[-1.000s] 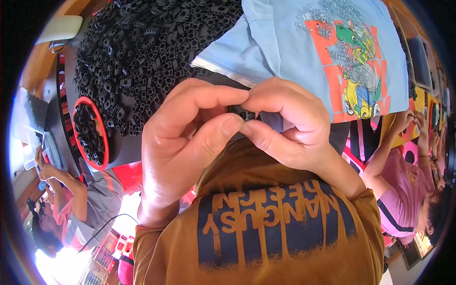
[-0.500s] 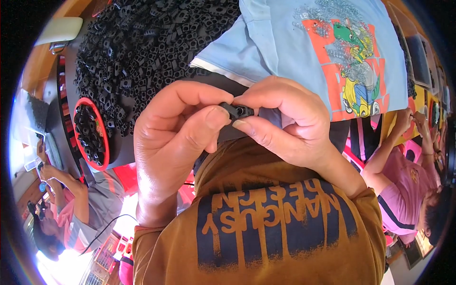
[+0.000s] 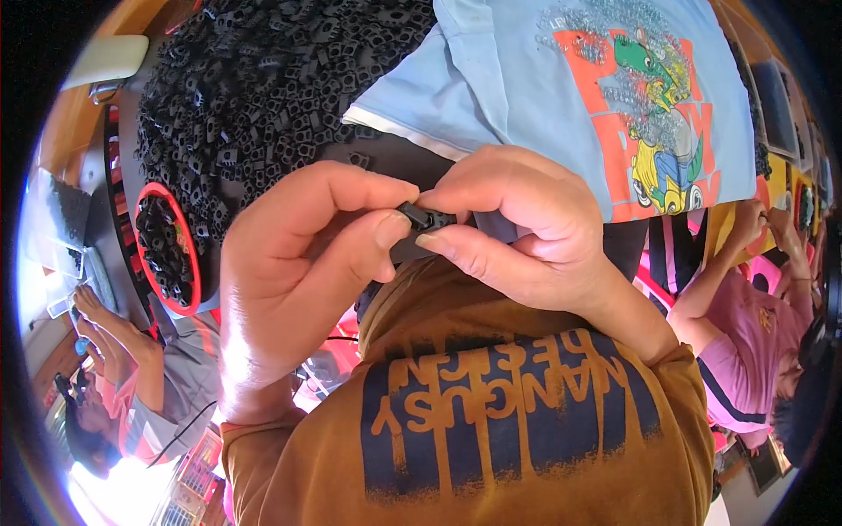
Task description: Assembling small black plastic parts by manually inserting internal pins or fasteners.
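Note:
Close in front of my chest, my left hand [image 3: 303, 263] and my right hand [image 3: 535, 223] meet fingertip to fingertip. Small black plastic pieces [image 3: 427, 217] sit pinched between them, one end in the left thumb and forefinger, the other in the right. They touch or are joined; I cannot tell which. Beyond my left hand spreads a large heap of similar black plastic pieces [image 3: 281, 96], many with holes. Past my right hand lies a light blue printed cloth [image 3: 526, 96], like a T-shirt, with tiny shiny coil-like bits [image 3: 653, 127] scattered on it.
A red-rimmed round basket [image 3: 196, 272] full of black pieces stands at the table's near left edge. One co-worker in grey and pink sits at the left; another in a pink shirt [image 3: 745, 351] works at the right. A pale chair back [image 3: 110, 60] stands far left.
My left hand has shifted slightly left and tilted outward. The held black pieces have moved a little left and turned, so the round hole seen before is less visible.

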`<control>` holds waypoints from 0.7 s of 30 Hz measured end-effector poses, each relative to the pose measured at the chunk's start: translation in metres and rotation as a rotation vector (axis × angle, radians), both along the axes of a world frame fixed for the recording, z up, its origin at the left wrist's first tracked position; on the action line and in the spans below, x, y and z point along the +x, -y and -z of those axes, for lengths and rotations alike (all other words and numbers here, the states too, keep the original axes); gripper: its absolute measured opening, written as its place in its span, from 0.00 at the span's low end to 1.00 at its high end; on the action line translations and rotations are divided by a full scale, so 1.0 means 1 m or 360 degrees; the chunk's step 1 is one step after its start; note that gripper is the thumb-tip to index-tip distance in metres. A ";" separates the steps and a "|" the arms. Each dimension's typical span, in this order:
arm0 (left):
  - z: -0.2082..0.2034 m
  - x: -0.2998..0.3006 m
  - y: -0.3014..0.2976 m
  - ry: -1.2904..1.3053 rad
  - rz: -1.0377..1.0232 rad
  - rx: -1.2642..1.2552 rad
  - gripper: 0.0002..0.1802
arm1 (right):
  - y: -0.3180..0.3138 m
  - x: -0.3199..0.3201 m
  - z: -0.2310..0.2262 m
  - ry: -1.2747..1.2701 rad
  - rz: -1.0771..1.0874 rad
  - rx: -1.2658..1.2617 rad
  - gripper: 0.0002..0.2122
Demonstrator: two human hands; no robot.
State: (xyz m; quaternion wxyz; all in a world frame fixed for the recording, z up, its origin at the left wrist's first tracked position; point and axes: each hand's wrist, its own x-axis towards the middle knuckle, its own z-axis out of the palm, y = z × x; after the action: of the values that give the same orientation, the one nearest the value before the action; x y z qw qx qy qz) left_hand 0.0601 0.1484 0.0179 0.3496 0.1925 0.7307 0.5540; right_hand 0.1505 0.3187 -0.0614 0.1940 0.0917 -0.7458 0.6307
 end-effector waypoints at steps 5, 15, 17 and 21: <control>0.008 -0.013 -0.006 -0.0632 0.0351 -0.0023 0.07 | -0.002 0.001 0.001 -0.0002 0.0036 0.0070 0.09; 0.017 -0.012 -0.010 -0.1441 0.0632 0.0077 0.13 | -0.004 0.002 0.004 -0.0049 0.0080 0.0105 0.09; 0.013 -0.013 -0.009 -0.1398 0.0655 0.0064 0.14 | -0.005 0.003 0.003 0.0040 -0.0005 -0.0009 0.09; 0.013 -0.005 -0.007 -0.1605 0.0638 0.0010 0.19 | -0.005 0.005 0.001 0.0088 -0.0073 -0.0244 0.09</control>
State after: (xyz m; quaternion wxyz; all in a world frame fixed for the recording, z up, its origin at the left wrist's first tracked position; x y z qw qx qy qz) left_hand 0.0550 0.1550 0.0054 0.0539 0.5711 0.7550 0.3177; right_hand 0.1557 0.3242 -0.0627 0.1654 0.0760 -0.6980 0.6926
